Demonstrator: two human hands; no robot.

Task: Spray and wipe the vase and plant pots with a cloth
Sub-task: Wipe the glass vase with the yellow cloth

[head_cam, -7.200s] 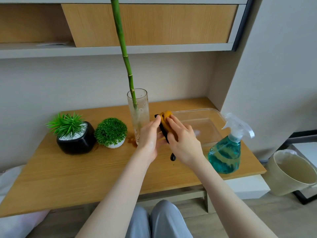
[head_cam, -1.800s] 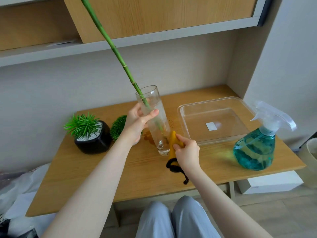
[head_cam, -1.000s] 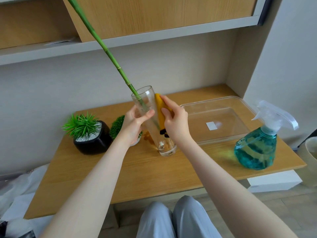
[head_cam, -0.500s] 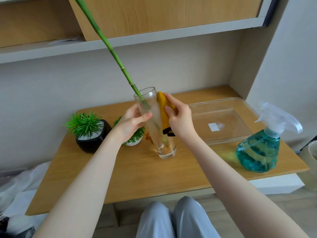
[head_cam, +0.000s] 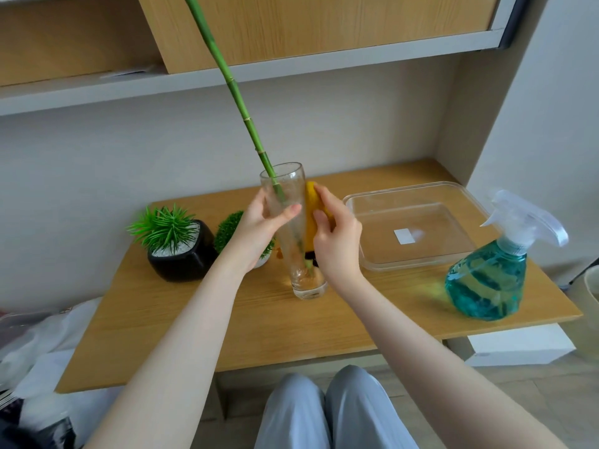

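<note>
A tall clear glass vase with a long green bamboo stalk stands tilted on the wooden table. My left hand grips the vase from the left, thumb across its front. My right hand presses a yellow cloth with a black edge against the vase's right side. A black pot with a spiky green plant sits at the left. Beside it, a round green plant in a white pot is partly hidden behind my left hand.
A clear plastic tray lies at the right of the vase. A spray bottle of blue-green liquid stands near the table's right front corner. Shelves hang above the table. A beige bin shows at the right edge.
Over the past two seconds my right hand slid the cloth from the vase's base up its right side; it now sits slightly lower than half a second ago. My left hand keeps its grip.
</note>
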